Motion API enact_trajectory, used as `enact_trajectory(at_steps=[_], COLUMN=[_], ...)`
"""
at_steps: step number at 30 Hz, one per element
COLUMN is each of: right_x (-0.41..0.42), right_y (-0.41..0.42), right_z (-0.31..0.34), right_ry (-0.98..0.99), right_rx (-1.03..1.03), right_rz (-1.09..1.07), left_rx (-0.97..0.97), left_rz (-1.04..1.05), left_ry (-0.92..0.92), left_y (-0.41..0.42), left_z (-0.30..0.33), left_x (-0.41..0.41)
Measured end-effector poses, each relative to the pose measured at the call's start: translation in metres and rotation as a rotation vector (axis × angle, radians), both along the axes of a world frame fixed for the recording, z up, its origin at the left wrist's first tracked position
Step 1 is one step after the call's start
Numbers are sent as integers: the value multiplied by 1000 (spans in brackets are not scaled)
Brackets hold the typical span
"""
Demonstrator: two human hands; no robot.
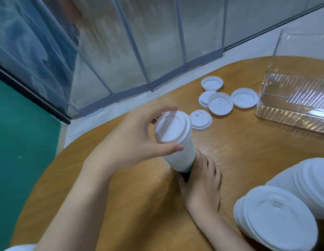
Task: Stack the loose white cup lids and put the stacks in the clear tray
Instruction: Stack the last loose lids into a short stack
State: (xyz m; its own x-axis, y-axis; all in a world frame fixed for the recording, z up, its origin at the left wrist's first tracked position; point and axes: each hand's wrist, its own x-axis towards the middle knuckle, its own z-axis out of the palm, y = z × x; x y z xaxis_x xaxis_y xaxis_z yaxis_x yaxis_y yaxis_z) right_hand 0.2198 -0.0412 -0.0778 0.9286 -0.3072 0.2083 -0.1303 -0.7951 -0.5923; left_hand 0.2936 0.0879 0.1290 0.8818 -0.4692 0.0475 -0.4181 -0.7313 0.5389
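While your left hand pinches the top lid and your right hand grips its base, squeeze the light, slippery lid stack gently mid-frame.

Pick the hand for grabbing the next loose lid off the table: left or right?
Left, probably. The left hand only holds the top of the lid stack, near the closest loose lid. The right hand grips the stack's base on the table, steadying it.

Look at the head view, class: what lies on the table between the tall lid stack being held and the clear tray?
Five loose white lids on the wooden table, two overlapping, between the stack and the clear tray.
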Motion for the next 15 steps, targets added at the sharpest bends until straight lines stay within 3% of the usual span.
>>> enact_trajectory(at_steps=[4, 15], right_x=[1, 1], right_y=[0, -1], right_z=[-2, -2], right_ry=[15, -4], right_rx=[8, -39], right_rz=[12, 9], left_rx=[138, 206], left_rz=[-13, 20], left_ry=[12, -4], left_y=[0, -5], left_z=[-25, -40], left_x=[-8, -8])
